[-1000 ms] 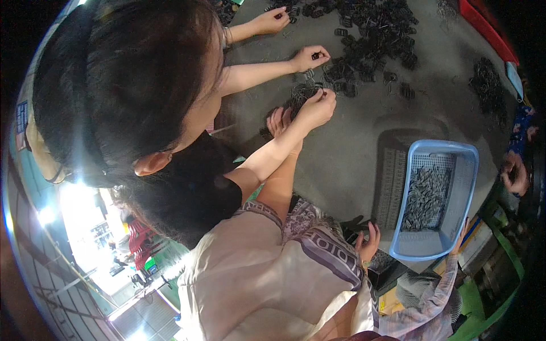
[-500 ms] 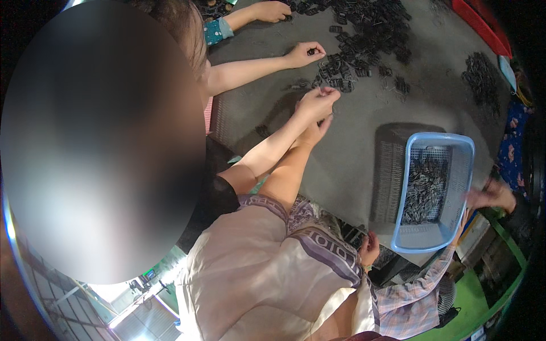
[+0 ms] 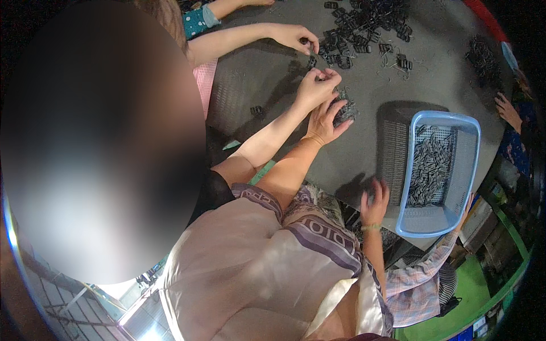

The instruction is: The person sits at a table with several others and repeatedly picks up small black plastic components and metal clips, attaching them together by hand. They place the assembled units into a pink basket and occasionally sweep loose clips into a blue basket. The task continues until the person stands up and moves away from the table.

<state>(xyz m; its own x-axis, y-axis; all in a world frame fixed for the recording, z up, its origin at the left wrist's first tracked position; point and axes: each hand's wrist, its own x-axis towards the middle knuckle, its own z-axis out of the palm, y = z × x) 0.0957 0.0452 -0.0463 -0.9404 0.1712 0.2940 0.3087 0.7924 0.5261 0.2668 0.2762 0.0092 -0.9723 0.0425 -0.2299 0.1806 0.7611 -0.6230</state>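
My left hand (image 3: 327, 124) reaches over the grey table with fingers spread around a small heap of thin dark wire-like pieces (image 3: 346, 109). It is open and touches the heap's edge. Nearer to me, my right hand (image 3: 374, 204), with a thin band at its wrist, is raised at the table's edge. Its fingers look apart, though they are blurred. To its right a blue plastic basket (image 3: 405, 219) holds many small, thin dark pieces. Just beyond my left hand, a co-worker's hand (image 3: 318, 88) pinches something small; that person's other hand (image 3: 293, 40) holds a small black piece.
A large pile of black clip-like parts (image 3: 369, 25) spreads over the table's far side. Another dark pile (image 3: 483, 62) lies at the far right, near another person's hand (image 3: 508, 112). A plaid sleeve (image 3: 418, 278) reaches under the basket's near side. One black part (image 3: 257, 109) lies at left.
My left hand has opened and moved slightly right, showing the small heap. My right hand has risen from below the table's edge. The hand at the basket's right side has moved away.
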